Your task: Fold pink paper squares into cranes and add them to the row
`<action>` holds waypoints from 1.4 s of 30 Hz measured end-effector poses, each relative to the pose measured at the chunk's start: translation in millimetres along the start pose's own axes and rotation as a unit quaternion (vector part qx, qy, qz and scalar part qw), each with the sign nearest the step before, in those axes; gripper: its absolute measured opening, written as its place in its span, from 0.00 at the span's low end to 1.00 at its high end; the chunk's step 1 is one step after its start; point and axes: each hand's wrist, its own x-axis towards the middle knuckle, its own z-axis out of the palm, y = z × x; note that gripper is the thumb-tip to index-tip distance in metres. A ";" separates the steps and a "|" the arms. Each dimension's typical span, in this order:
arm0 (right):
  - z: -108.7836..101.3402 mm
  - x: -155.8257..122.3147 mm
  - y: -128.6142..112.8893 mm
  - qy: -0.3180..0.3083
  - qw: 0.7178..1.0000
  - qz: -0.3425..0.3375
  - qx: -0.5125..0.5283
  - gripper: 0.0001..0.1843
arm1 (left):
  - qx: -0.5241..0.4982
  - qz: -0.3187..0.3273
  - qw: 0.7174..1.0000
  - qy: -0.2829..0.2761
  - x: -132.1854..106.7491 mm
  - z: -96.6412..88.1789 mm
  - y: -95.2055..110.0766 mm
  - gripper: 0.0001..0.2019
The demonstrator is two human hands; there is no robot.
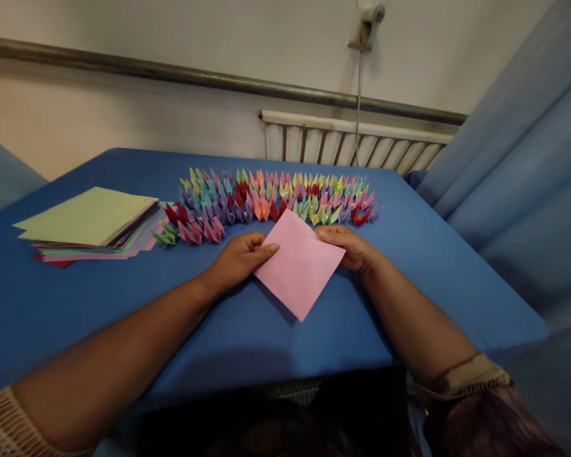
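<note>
A pink square of paper (301, 266) is held up above the table like a diamond, one corner toward me. My left hand (245, 257) is closed on its left corner, thumb on top and the other fingers underneath. At the upper right edge, my right hand (347, 247) pinches the same sheet, thumb on top. Just beyond the paper stand rows of small folded paper cranes (266, 197) in many colours. The sheet's top corner overlaps the nearest cranes in view.
A stack of coloured paper sheets (90, 219), pale green on top, lies at the left of the blue table (438, 273). Behind run a metal rail (195, 75) and a white radiator (342, 130). Blue curtains (518, 146) hang at the right. A cable drops from a wall socket (365, 28).
</note>
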 end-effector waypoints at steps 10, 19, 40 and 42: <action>-7.6 2.9 5.7 0.010 0.992 0.012 -0.128 0.18 | 0.092 0.045 0.994 0.047 1.0 -7.6 -1.1 0.19; -16.1 9.2 14.3 0.030 0.956 0.039 -0.289 0.13 | 0.172 0.043 0.984 0.015 8.3 -13.3 -13.6 0.18; -11.6 8.5 12.5 0.142 0.922 0.026 -0.359 0.12 | 0.398 0.264 0.871 -0.116 -5.3 -16.2 -10.7 0.10; -8.6 7.1 9.6 0.179 0.909 -0.063 -0.372 0.13 | 0.393 0.238 0.881 -0.113 -2.6 -15.6 -14.5 0.12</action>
